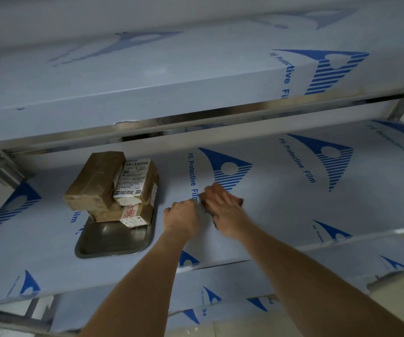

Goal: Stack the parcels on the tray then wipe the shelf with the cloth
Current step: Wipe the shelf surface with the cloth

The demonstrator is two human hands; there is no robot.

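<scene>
Several brown taped parcels (pixel 113 186) stand stacked at the far end of a metal tray (pixel 113 242) on the middle shelf (pixel 281 210). To the right of the tray, my right hand (pixel 222 210) lies flat, palm down, on a dark cloth (pixel 202 197), which shows only at the hand's edges. My left hand (pixel 181 215) rests on the shelf just left of it, fingers curled near the cloth's left edge; whether it grips the cloth is hidden.
The shelf wears blue-printed protective film. An upper shelf (pixel 147 98) overhangs closely above, leaving a low gap. A lower shelf (pixel 244 295) shows beneath the front edge. A steel post (pixel 401 105) stands at the right.
</scene>
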